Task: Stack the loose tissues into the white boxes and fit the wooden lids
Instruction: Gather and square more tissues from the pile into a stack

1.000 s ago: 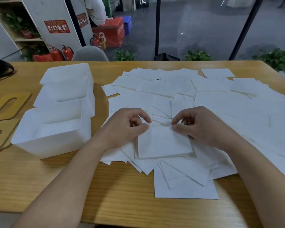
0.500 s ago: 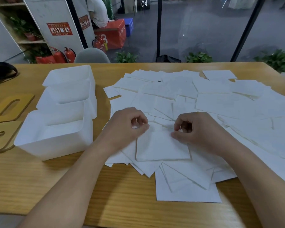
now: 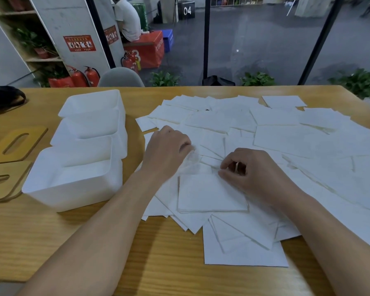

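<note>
Wooden table fills my view, with loose tissues spread all over its right half. My left hand sits on the pile, fingers curled and pinching a blurry tissue. My right hand is curled too, fingertips pressing the far edge of a small squared-up stack; can't tell if it actually grips it. Three white boxes sit in a row just left of the tissues, and two wooden lids lie flat at the table's left edge.
</note>
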Demonstrator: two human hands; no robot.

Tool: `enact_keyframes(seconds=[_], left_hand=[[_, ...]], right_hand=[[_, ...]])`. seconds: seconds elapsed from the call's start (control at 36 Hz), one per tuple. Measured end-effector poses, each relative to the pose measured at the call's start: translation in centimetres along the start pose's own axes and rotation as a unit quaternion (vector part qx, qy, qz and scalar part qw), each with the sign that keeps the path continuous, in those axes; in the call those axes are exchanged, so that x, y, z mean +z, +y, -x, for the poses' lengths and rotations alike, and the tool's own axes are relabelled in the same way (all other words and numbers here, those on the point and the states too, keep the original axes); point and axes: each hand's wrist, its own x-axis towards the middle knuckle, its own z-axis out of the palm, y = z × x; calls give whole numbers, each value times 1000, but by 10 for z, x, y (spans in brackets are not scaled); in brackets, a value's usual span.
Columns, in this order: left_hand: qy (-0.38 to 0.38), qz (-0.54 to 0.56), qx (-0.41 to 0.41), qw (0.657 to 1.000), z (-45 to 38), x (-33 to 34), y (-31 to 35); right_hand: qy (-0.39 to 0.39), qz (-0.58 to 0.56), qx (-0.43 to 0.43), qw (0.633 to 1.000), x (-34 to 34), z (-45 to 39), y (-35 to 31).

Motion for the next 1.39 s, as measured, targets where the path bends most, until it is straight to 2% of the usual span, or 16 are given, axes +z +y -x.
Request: enact_keyframes(seconds=[0.11, 0.36, 0.58, 0.75, 0.86, 0.92, 1.03, 1.11, 1.19, 1.33, 1.39], left_hand=[[12, -13, -1, 1000, 1, 1, -2], [-15, 73, 9, 997, 6, 2, 0], [-27, 4, 39, 999, 0, 5, 10], [-23, 26, 12, 999, 1, 6, 4], [17, 18, 19, 1000, 5, -2, 16], [42, 39, 23, 998, 11, -8, 26], [-8, 167, 57, 984, 33, -17, 44], [-51, 231, 79, 968, 42, -19, 48], [-74, 237, 100, 963, 42, -22, 47], [-72, 216, 121, 966, 44, -22, 38], [-67, 230, 115, 964, 44, -22, 34]], right_hand=[[5, -3, -3, 1000, 0, 0, 2], [-3, -1, 3, 1000, 2, -1, 1], [-2, 0, 2, 1000, 2, 0, 0], [0, 4, 8, 1000, 1, 1, -1], [37, -3, 7, 999, 2, -1, -2], [56, -57, 26, 996, 0, -3, -2], [64, -208, 72, 973, -5, -6, -4], [69, -329, 144, 931, -8, -7, -7], [76, -419, 194, 884, -12, -9, -6], [122, -503, 230, 824, -18, -12, -9], [127, -495, 244, 824, -20, -12, -7]])
